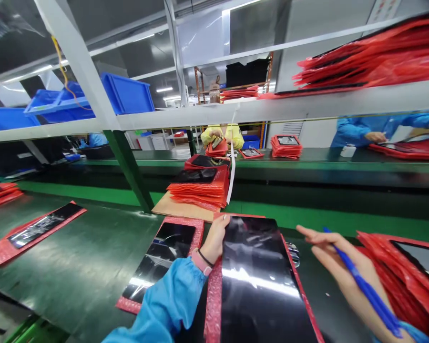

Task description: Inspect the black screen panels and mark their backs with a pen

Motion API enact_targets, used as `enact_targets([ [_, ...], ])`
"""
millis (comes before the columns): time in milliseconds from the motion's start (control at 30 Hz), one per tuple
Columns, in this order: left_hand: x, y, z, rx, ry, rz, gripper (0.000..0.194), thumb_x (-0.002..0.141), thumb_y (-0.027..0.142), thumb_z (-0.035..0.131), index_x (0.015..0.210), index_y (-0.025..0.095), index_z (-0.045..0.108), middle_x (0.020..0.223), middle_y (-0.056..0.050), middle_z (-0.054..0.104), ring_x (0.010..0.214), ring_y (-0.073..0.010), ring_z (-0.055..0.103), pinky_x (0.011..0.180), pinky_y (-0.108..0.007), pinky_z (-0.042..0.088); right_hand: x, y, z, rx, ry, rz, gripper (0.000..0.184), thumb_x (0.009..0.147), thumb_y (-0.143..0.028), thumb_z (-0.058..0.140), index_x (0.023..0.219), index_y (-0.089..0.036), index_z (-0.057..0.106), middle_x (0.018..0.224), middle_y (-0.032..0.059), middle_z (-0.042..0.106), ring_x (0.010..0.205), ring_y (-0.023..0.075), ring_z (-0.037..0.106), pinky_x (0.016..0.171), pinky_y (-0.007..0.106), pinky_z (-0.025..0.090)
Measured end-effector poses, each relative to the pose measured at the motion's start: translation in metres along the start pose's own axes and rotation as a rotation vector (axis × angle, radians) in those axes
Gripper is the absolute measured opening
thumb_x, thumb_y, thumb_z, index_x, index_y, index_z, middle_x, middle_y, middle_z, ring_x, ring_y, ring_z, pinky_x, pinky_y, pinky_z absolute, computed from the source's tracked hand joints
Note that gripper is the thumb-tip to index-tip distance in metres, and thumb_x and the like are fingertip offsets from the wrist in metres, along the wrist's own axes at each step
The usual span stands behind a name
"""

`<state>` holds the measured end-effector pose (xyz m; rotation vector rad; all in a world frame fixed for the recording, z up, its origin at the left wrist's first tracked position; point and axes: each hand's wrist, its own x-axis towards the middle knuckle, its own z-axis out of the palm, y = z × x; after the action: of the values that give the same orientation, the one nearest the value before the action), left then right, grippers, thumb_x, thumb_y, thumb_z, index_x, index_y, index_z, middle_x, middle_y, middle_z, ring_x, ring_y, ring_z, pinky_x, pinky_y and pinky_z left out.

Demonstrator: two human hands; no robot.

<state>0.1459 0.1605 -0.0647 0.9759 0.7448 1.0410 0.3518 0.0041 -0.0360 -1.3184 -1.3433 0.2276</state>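
My left hand [213, 242] grips the top left corner of a glossy black glass panel [259, 257], tilted up in front of me. Red bubble wrap [213, 305] shows along the panel's sides, behind it. A blue pen [365, 289] lies across my right hand [346, 264], held at the base of the thumb while the fingers point toward the panel without touching it. To the left, another black panel [169, 245] rests on red bubble wrap on the green bench. A small shiny object [293, 255], partly hidden, sits behind the held panel's right edge.
Stacked red-wrapped panels stand on cardboard [164, 206] ahead, and another red stack [407, 281] is at right. A green post [128, 166] and overhead shelf [200, 116] carry blue bins [128, 95] and red sheets. Co-workers in yellow [238, 138] and blue [353, 131] sleeves work opposite.
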Motion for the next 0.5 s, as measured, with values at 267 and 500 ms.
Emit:
enact_targets([
  [267,0.008,0.018,-0.031,0.226,0.012,-0.214,0.028,0.07,0.039,0.07,0.081,0.014,0.063,0.071,-0.006,0.065,0.074,-0.023,0.064,0.07,-0.036,0.05,-0.034,0.024,0.039,0.139,-0.297,0.225,0.019,0.082,-0.042,0.061,0.084,-0.023,0.056,0.121,0.0144,0.066,0.121,0.0296,0.055,0.102,0.05,0.042],
  [500,-0.014,0.021,-0.067,0.333,0.11,-0.204,0.035,0.069,0.041,0.073,0.091,0.017,0.06,0.071,0.001,0.063,0.065,-0.0142,0.06,0.07,-0.029,0.048,-0.036,0.016,0.04,0.361,-0.269,0.347,0.018,0.084,-0.04,0.061,0.089,-0.026,0.052,0.126,0.0123,0.063,0.129,0.0278,0.047,0.109,0.051,0.032],
])
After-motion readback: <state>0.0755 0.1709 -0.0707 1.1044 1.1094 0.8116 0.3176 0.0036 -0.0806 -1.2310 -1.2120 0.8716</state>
